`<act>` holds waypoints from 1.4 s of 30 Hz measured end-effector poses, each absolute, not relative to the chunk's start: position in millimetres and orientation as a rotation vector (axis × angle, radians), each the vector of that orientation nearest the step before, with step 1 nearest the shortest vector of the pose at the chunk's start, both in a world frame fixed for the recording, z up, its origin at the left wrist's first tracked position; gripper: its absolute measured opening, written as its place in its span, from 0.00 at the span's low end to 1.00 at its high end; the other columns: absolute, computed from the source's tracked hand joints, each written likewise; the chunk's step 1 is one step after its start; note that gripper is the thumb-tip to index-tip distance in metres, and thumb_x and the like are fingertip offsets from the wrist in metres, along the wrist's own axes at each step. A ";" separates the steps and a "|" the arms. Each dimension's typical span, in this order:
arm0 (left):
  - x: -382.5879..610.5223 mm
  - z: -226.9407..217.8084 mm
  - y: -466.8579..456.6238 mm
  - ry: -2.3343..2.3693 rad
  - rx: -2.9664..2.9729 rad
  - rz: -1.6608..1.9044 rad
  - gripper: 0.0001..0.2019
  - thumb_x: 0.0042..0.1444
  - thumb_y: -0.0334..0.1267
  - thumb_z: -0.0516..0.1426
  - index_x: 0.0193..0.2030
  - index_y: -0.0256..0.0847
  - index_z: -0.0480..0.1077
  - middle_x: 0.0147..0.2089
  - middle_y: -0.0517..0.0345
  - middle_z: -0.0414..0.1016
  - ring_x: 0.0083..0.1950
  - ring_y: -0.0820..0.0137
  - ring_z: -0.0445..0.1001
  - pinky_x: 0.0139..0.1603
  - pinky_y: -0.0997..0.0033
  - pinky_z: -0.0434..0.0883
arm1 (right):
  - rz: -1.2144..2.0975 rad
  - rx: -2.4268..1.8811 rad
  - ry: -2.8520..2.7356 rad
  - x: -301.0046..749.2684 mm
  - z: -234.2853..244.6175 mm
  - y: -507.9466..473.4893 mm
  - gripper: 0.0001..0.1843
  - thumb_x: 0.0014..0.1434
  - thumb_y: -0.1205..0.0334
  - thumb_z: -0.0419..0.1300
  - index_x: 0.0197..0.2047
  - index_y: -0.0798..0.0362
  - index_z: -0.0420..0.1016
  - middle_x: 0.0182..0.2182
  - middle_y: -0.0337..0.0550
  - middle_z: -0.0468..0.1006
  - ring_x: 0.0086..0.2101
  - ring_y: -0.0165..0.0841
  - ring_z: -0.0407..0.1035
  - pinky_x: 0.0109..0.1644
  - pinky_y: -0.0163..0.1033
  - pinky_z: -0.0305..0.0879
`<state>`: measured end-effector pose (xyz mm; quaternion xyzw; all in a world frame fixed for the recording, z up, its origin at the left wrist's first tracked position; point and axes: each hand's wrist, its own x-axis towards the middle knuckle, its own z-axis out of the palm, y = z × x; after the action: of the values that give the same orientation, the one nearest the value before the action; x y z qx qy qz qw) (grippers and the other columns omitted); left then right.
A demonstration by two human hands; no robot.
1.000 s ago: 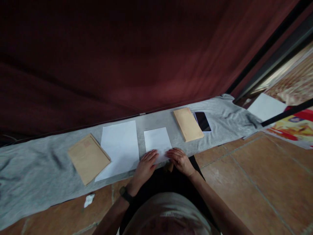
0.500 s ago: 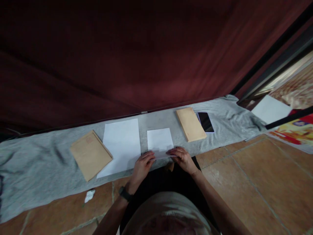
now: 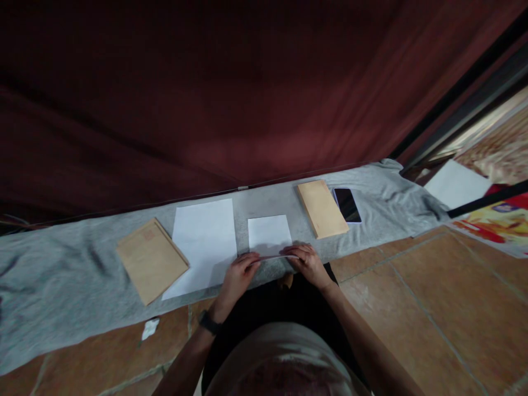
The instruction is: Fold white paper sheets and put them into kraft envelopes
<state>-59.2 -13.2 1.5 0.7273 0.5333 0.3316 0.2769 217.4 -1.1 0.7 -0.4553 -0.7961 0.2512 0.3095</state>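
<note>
A small white sheet of paper point(image 3: 269, 233) lies on a grey cloth point(image 3: 74, 308) in front of me. My left hand point(image 3: 237, 276) pinches its near left corner and my right hand point(image 3: 307, 262) pinches its near right corner. The near edge is lifted off the cloth and curls toward the far side. A dark watch sits on my left wrist.
A larger white sheet point(image 3: 203, 245) lies left of the small one, with a brown envelope point(image 3: 151, 259) beyond it. To the right lie another brown envelope point(image 3: 322, 208) and a dark phone point(image 3: 347, 205). A dark red curtain hangs behind. Tiled floor, a paper scrap point(image 3: 149, 328).
Both hands went from resting flat on the sheet's near edge to gripping it, and have raised that edge and carried it away from me, so the visible sheet looks shorter.
</note>
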 end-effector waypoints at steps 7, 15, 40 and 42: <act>-52.0 14.2 -3.0 1.711 1.689 0.820 0.15 0.63 0.49 0.55 0.36 0.43 0.78 0.32 0.61 0.80 0.33 0.69 0.76 0.37 0.71 0.73 | 0.530 -1.549 -2.034 205.3 3.6 8.7 0.20 0.73 0.53 0.49 0.39 0.52 0.77 0.36 0.46 0.80 0.42 0.39 0.74 0.51 0.44 0.67; -35.4 29.9 17.8 2.044 1.840 0.471 0.11 0.65 0.43 0.55 0.35 0.42 0.74 0.39 0.54 0.80 0.38 0.68 0.76 0.37 0.72 0.66 | 0.454 -2.030 -2.035 181.0 21.3 27.7 0.16 0.72 0.55 0.50 0.43 0.51 0.77 0.39 0.46 0.83 0.41 0.37 0.78 0.48 0.38 0.67; -26.0 42.4 59.4 2.250 1.794 0.039 0.18 0.66 0.52 0.52 0.43 0.45 0.77 0.42 0.50 0.83 0.44 0.61 0.80 0.40 0.69 0.69 | 0.370 -2.327 -1.921 163.5 30.5 57.1 0.18 0.71 0.48 0.52 0.48 0.52 0.74 0.40 0.50 0.84 0.41 0.40 0.80 0.44 0.38 0.69; -25.6 42.6 63.0 2.260 1.793 0.031 0.18 0.67 0.52 0.51 0.44 0.44 0.77 0.42 0.49 0.83 0.45 0.61 0.80 0.41 0.69 0.69 | 0.331 -2.313 -1.922 162.8 29.2 60.0 0.17 0.71 0.48 0.52 0.48 0.53 0.74 0.40 0.51 0.84 0.41 0.40 0.80 0.45 0.39 0.68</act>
<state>-25.6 63.0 42.6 0.6164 0.7769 0.0107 0.1278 162.8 60.0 29.2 -0.7633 -0.6340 0.1093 0.0580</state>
